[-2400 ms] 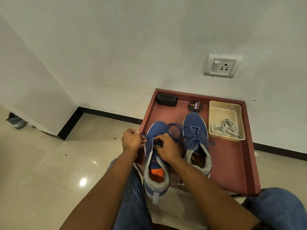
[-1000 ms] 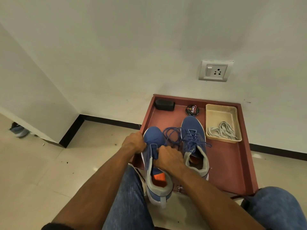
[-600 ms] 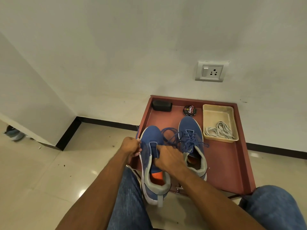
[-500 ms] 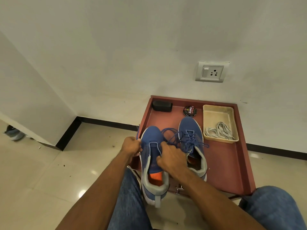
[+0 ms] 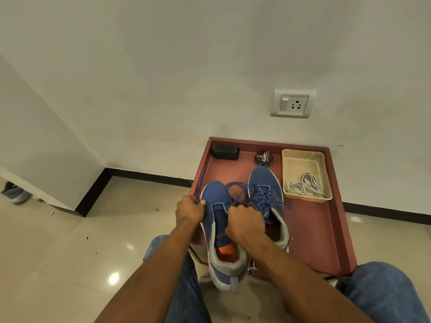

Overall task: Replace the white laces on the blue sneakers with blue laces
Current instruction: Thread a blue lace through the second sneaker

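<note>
Left hand (image 5: 190,209) and right hand (image 5: 245,221) each pinch the blue lace (image 5: 235,186) tight — pull both ends evenly through the near sneaker (image 5: 213,197).

Both bare forearms reach up from the bottom edge toward 12 o'clock, converging over the lap, with blue-denim knees showing at 5 and 7 o'clock. The left hand (image 5: 190,209) sits at about 10 o'clock from the right hand (image 5: 245,223), knuckles up, wrist straight, its fingers curled into a fist that pinches one end of a thin blue cord lace (image 5: 200,183), which runs up toward 12 o'clock. The right hand is also knuckles up, fingers folded tightly under, gripping the other end of that lace at its 11 o'clock side. The two fists are near each other but apart.
</note>
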